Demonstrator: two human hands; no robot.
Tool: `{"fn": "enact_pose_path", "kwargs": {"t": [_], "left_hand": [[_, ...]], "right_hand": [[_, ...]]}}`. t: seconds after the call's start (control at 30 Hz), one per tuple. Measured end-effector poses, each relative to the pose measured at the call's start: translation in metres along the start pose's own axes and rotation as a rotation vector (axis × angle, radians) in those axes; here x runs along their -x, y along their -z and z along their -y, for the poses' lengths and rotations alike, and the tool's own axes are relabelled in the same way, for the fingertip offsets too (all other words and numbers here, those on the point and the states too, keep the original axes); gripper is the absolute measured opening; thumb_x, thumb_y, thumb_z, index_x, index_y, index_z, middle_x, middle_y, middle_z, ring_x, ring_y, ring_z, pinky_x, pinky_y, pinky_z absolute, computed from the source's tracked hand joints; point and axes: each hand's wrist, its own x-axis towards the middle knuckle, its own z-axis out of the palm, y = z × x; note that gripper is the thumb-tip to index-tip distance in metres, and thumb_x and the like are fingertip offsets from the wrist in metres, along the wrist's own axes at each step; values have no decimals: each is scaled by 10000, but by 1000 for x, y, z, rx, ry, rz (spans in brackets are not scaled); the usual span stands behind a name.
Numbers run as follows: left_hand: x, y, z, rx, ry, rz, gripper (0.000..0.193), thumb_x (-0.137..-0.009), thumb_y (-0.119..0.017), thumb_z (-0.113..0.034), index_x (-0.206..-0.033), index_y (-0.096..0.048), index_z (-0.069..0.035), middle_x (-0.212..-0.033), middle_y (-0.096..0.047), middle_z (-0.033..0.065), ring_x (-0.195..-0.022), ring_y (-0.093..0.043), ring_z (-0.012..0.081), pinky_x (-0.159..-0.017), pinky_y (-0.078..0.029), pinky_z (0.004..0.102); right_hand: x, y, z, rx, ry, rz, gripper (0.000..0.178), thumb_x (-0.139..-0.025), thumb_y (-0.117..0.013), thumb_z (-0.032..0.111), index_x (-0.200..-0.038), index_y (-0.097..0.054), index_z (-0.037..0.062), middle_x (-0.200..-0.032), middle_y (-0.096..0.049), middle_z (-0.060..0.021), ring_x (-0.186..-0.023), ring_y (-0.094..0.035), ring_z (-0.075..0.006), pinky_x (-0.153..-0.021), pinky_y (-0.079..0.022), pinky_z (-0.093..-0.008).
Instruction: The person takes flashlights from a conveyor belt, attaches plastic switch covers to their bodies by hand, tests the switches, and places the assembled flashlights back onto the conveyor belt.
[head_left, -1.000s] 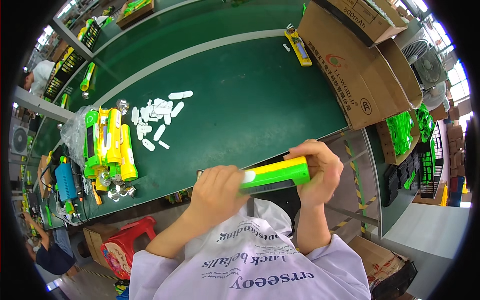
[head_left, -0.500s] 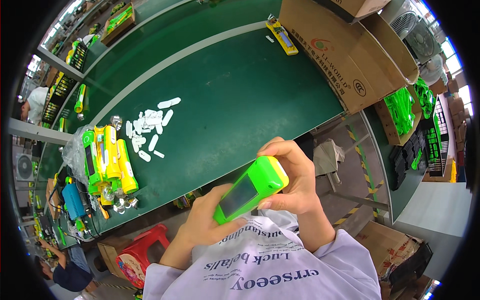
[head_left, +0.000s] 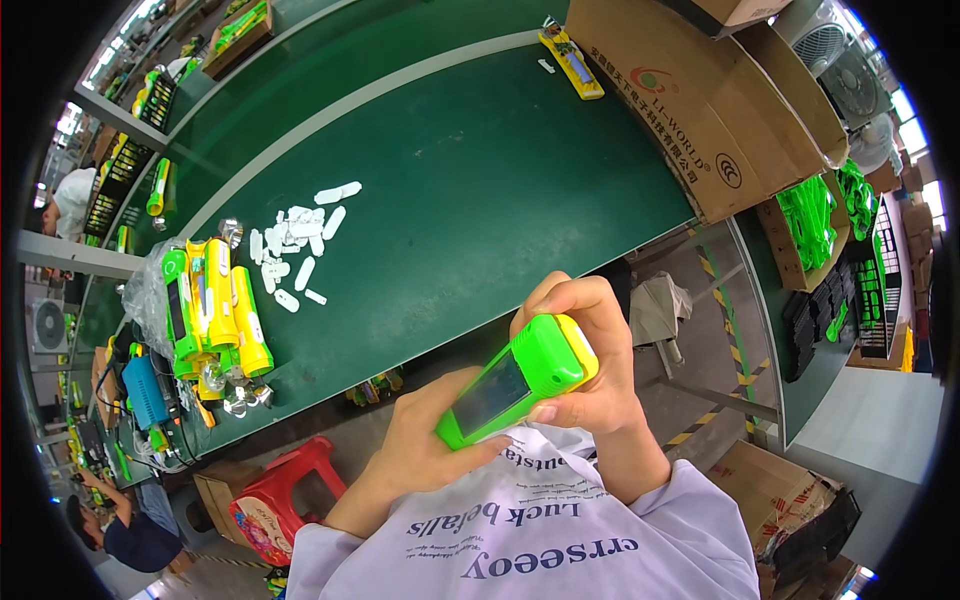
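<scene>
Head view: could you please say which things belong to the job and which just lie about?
Job:
green-and-yellow device, between left hand and right hand
yellow casings, probably
white pieces, probably

Probably lying about:
red stool
cardboard box

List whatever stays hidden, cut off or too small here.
In the head view:
Left end of the green and yellow device: covered by the left hand.
Its back: turned away from the camera, partly behind the right hand.
Upper cardboard box: the rest is cut off by the picture's top edge.
Small parts in the yellow shell: too small to tell apart.
</scene>
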Motion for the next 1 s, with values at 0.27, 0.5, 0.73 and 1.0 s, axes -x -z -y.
{"fn": "enact_pose_path", "kwargs": {"t": [0.27, 0.5, 0.73, 1.0], "left_hand": [[-1, -4, -1, 20, 10, 9, 614, -712, -802, -156, -1242, -547, 22, -1038, -671, 171, -888, -695, 278, -772, -536, 346], [-7, -24, 17, -411, -165, -351, 611, -748, -778, -209, -1241, -531, 54, -959, -634, 189, -829, -650, 340, -706, -523, 391], [-3, -27, 22, -804, -433, -582, 481, -838, -680, -292, -1141, -592, 72, -890, -615, 139, -750, -609, 285, -628, -461, 367], [-16, -36, 18, -934, -435, -458, 534, -817, -723, -314, -1153, -595, 81, -906, -623, 140, -745, -610, 275, -608, -463, 366]], "right_hand": [[3, 5, 2, 106, -21, 12, 667, -676, -856, 117, -1221, -482, 25, -1041, -516, -72, -939, -530, -145, -801, -443, -287], [6, -14, -2, 44, -251, -343, 428, -918, -626, 37, -1311, -467, -22, -1149, -611, -156, -1052, -600, -189, -923, -500, -328], [15, 3, -11, -293, -102, -190, 469, -917, -652, 172, -1288, -475, -52, -1134, -637, -220, -1088, -630, -317, -943, -530, -441], [-8, 8, -18, 473, 72, -575, 405, -999, -462, 239, -717, -594, -20, -637, -603, -98, -539, -565, -137, -508, -441, -269]]}}
